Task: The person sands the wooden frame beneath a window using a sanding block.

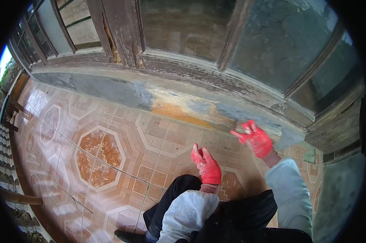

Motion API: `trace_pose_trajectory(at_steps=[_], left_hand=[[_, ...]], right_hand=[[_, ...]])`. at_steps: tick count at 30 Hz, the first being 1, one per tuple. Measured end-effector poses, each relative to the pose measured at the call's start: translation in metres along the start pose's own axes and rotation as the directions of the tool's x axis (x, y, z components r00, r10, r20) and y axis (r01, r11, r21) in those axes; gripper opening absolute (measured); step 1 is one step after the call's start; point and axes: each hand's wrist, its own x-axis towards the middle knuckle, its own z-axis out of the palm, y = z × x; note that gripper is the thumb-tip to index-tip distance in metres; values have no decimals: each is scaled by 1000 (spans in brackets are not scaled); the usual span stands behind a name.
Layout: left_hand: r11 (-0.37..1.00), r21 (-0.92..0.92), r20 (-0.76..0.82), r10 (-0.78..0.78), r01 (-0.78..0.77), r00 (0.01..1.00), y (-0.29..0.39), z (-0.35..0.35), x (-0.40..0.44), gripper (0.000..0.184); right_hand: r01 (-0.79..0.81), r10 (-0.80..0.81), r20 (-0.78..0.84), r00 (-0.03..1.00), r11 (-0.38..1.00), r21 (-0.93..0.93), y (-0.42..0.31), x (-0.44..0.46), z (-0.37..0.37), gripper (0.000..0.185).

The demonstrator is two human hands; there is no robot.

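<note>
My right hand (254, 139), in a red rubber glove smeared with white dust, is at the low wall under the windows. Its fingers are bent around a small dark, flat piece (238, 126) against the wall, too unclear to name. The wall strip (183, 106) beside it is scraped and patchy, with orange, cream and grey-blue layers showing. My left hand (207, 165), in a matching red glove with whitened fingertips, hovers by my knee (179, 190). Its fingers are loosely stretched out, with nothing visible in them.
Above the wall runs a weathered wooden window frame (191, 67) with peeling paint and glass panes (280, 40). Patterned tiles (138, 141) cover the floor. A railing with balusters (19, 162) stands on the left, and a grey wall (345, 190) at the right.
</note>
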Motion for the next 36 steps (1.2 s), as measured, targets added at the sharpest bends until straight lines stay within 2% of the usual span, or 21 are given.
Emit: trace_pose_trajectory(at_steps=[1, 3, 4, 6, 8, 10, 12, 13, 14, 15, 16, 19, 22, 25, 28, 29, 30, 31, 32, 34, 36], left_hand=[[1000, 0, -1, -13, 13, 1000, 0, -2, 5, 47], [990, -88, -95, -114, 106, 989, -1, -7, 12, 48], [991, -84, -107, -116, 108, 987, -9, -7, 14, 48], [999, 9, -214, -40, 43, 976, -40, -5, 21, 46], [993, 23, -61, -115, 117, 991, -52, -20, 34, 46], [927, -357, -162, -185, 117, 969, -50, -16, 33, 45], [929, -126, -242, -370, 349, 897, -2, -22, 48, 47], [927, -160, -220, -369, 340, 903, 4, -25, 48, 49], [921, -173, -219, -381, 348, 898, 6, -26, 48, 49], [927, -200, -209, -357, 317, 910, 8, -26, 46, 48], [930, -227, -201, -335, 289, 920, 11, -26, 44, 48], [930, -222, -162, -330, 292, 930, 13, -25, 42, 46], [932, -229, -144, -319, 282, 937, 6, -17, 31, 46], [927, -252, -160, -324, 279, 932, 11, -15, 30, 45], [938, -210, -169, -314, 277, 934, 8, -18, 32, 45], [950, -172, -173, -290, 261, 941, 5, -18, 34, 45], [954, -164, -186, -279, 251, 942, -2, -16, 36, 45], [950, -230, -214, -262, 212, 941, -18, -11, 38, 45], [941, -290, -239, -244, 171, 940, -45, -4, 37, 45], [986, -151, -154, -93, 70, 984, -120, 9, 29, 46], [959, -258, -238, -179, 115, 955, -51, -13, 40, 46]], right_hand=[[-11, 11, 82, 997, 1000, 10, 30, 47, 11, 19], [-217, 216, -66, 974, 976, -14, 82, 128, 62, 19], [-127, 127, 88, 988, 992, 1, 131, 181, 56, 29], [-159, 79, 273, 959, 946, 284, 190, 265, 57, 37], [-213, 170, 223, 960, 959, 185, 195, 288, 73, 42], [-274, 263, 141, 954, 959, 67, 193, 292, 83, 47], [-301, 298, 49, 953, 951, 68, 158, 249, 95, 37], [-247, 247, 3, 969, 969, -24, 123, 206, 102, 25], [-199, 195, 65, 979, 978, 57, 107, 175, 70, 20], [-103, 97, 137, 986, 994, 39, 81, 137, 65, 19], [-58, 55, 112, 992, 998, 20, 58, 101, 53, 19], [-9, -1, -125, 992, 997, -79, 8, 14, 18, 20], [-8, -18, -217, 976, 993, -121, -6, -9, 16, 20], [-61, 46, -176, 983, 995, -84, 18, 28, 35, 20], [-207, 207, 23, 978, 978, -15, 78, 130, 55, 20], [-233, 227, -69, 971, 968, -95, 94, 168, 96, 15], [-258, 257, -24, 966, 966, -25, 114, 209, 116, 15], [-260, 260, 63, 964, 966, -15, 134, 245, 132, 27], [-260, 256, 125, 959, 965, 20, 148, 267, 137, 28], [-267, 248, 195, 949, 960, 81, 158, 288, 137, 29], [-258, 227, 221, 949, 959, 121, 147, 276, 119, 31]])
